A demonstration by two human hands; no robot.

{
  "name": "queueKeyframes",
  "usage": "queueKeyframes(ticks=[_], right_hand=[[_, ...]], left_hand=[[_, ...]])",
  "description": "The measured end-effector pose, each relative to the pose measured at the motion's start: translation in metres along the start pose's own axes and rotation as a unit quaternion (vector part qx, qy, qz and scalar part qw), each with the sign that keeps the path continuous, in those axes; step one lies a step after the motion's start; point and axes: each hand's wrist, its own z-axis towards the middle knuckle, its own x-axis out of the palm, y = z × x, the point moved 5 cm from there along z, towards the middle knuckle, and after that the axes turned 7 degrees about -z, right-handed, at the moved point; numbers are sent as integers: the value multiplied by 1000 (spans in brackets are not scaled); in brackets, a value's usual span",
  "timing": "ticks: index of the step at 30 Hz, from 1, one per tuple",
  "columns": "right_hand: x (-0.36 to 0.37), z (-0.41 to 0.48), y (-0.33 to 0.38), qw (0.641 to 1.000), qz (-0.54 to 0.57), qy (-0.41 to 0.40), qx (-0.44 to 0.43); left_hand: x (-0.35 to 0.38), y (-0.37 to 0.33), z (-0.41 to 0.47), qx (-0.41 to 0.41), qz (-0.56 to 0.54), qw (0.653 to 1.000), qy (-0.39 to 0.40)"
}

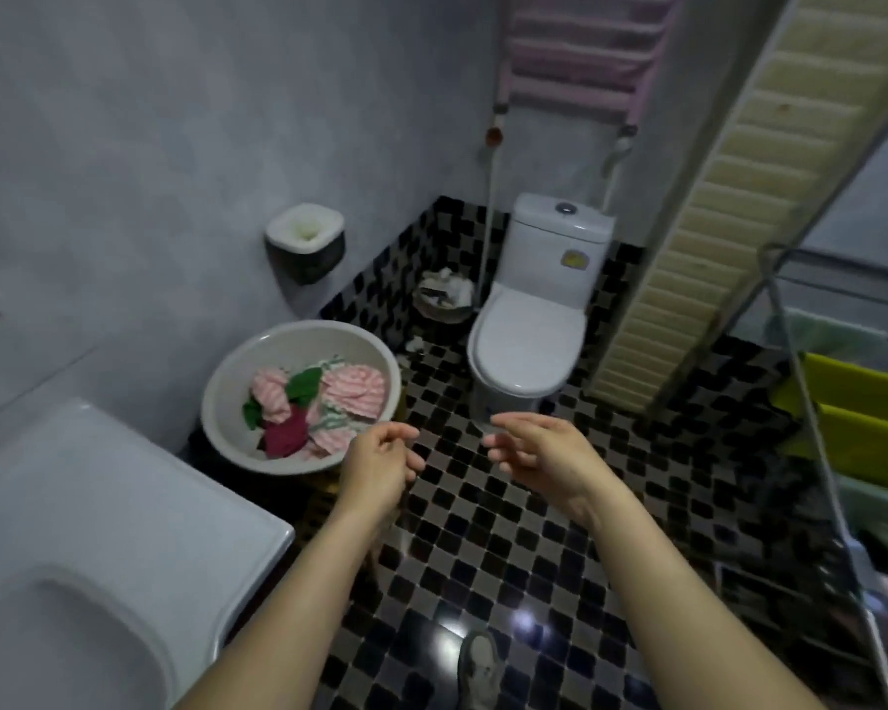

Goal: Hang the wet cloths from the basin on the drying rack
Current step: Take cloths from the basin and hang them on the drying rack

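Hands: the left hand (380, 463) and the right hand (539, 453) are both held out over the floor (508, 556), palms turned toward each other. The fingers are loosely curled and neither has hold of anything.

Basin: the basin (298, 327) stands low against the wall, between the sink (98, 530) and the toilet (529, 345). It is tilted a little toward the person, so its contents are easy to see and reach.

Cloths: the cloths (319, 402) lie bunched in a heap in the bottom of the basin. Pink-striped, green and dark red ones are piled on each other, none spread out.

Cloths to hands: the heap is just ahead and to the left of the left hand, whose fingertips are close to the near rim but not touching it. The right hand is farther off, well apart from the basin.

Rack: the rack (822, 453) stands at the right edge of the view, on the far side of the right hand from the basin. Two yellow cloths (867, 386) are draped flat over its bars, likely so that air reaches both faces.

Stage: some cloths are hung and a pile is left, so this looks like a reach for another one.

Next move: probably the left hand dips into the basin, with the right free to help open the cloth out.

Risk: the cloths are tangled, so lifting one may drag out another.
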Motion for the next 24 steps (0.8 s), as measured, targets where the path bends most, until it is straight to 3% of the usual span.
queueKeyframes(ticks=[8,12,19,24], right_hand=[[64,126,5,977,51,142,150],[105,169,0,966,-39,202,159],[185,234,-21,950,-150,230,150],[219,272,-40,934,-232,232,142]], left_hand=[[-43,34,84,-74,34,990,-119],[-63,47,108,-110,105,978,-145],[-99,69,167,-121,301,939,-116],[-121,105,220,-146,454,877,-57]])
